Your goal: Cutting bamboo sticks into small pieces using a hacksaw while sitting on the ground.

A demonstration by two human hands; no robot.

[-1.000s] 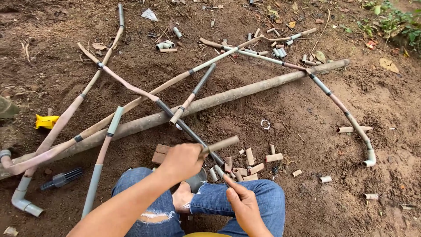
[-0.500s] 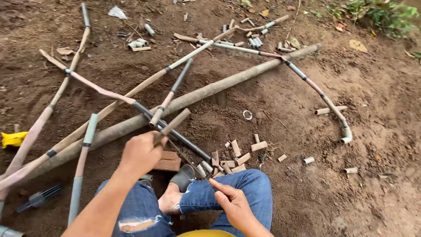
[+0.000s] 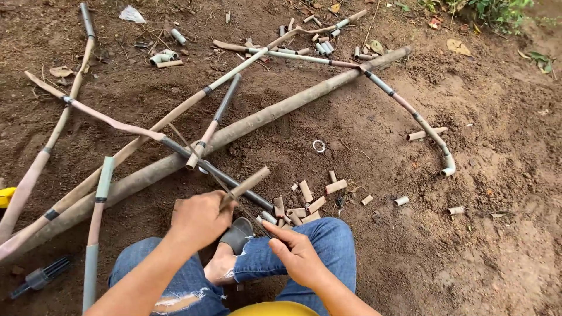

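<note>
My left hand [image 3: 199, 219] is closed around a short brown pipe piece [image 3: 247, 182] that sticks up and to the right, over my knees. My right hand [image 3: 295, 253] pinches the near end of a thin dark blade [image 3: 202, 161], which runs up and left across the pipes. A dark pipe section [image 3: 234, 182] lies just beyond both hands. A pile of short cut pipe pieces [image 3: 310, 202] lies on the soil to the right of the held piece.
A long thick pole [image 3: 275, 114] crosses the dirt diagonally, with several thinner joined pipes [image 3: 117, 126] over it. A curved pipe with an elbow [image 3: 436, 143] lies right. More offcuts [image 3: 164, 55] lie at the top. A small ring [image 3: 318, 146] lies mid-ground. A dark fitting [image 3: 41, 276] lies bottom left.
My left hand carried the short pipe piece leftwards, away from the pile of cut pieces, and tilted it more upright. My right hand stays near my knee.
</note>
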